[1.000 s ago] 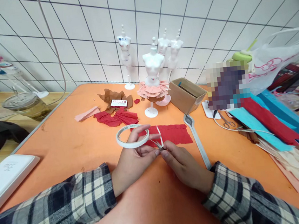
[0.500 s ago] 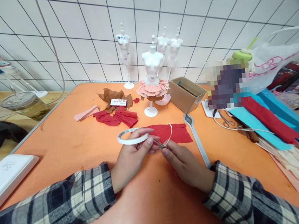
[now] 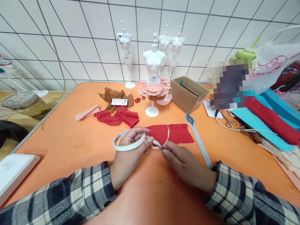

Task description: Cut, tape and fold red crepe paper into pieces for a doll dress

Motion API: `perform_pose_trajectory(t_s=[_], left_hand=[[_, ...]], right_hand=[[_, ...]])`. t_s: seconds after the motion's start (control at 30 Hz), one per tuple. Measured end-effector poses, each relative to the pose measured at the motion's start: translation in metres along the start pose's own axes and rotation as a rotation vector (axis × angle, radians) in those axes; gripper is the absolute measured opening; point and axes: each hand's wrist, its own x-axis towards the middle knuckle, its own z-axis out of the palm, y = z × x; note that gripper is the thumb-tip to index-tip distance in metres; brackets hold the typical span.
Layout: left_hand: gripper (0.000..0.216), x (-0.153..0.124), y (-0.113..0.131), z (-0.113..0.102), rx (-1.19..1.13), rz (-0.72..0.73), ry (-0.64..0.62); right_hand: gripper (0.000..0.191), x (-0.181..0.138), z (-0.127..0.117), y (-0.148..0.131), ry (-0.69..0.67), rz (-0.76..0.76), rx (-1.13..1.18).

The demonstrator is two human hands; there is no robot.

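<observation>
A narrow roll of white double-sided tape hangs around the fingers of my left hand, whose thumb and forefinger pinch its loose strip. That strip runs across to my right hand, which is closed in a pinch on the strip of tape; its free end curls upward. A small grey metal piece shows at my right fingertips, too little visible to name. Just beyond both hands a sheet of red crepe paper lies flat on the orange table.
Behind stands a small white mannequin in a pink ruffled skirt, beside a cardboard box. Red crepe pieces and brown paper lie left. A long zipper, scissors and a white power bank flank the hands.
The tape roll and my left hand have shifted slightly left, and a white strip now stretches between my hands. The metal piece at my right fingertips shows less.
</observation>
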Motion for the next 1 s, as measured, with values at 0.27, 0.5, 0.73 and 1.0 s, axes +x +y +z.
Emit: perform_pose_trajectory(t_s=[0.27, 0.5, 0.73, 1.0], left_hand=[[0.032, 0.0005, -0.0015, 0.0014, -0.061, -0.061, -0.03], [0.032, -0.0008, 0.0007, 0.0032, -0.057, -0.091, -0.041], [0.035, -0.0008, 0.0031, 0.0037, -0.065, -0.124, -0.036], [0.033, -0.0019, 0.0028, 0.002, -0.078, -0.123, -0.052]], right_hand=[[0.029, -0.0004, 0.0012, -0.0015, -0.019, 0.005, 0.048], [0.029, -0.0016, 0.002, -0.0005, -0.033, 0.004, 0.052], [0.03, -0.0039, -0.0003, -0.0035, -0.06, 0.025, 0.063], [0.037, -0.0052, -0.0008, -0.0039, -0.094, 0.038, 0.129]])
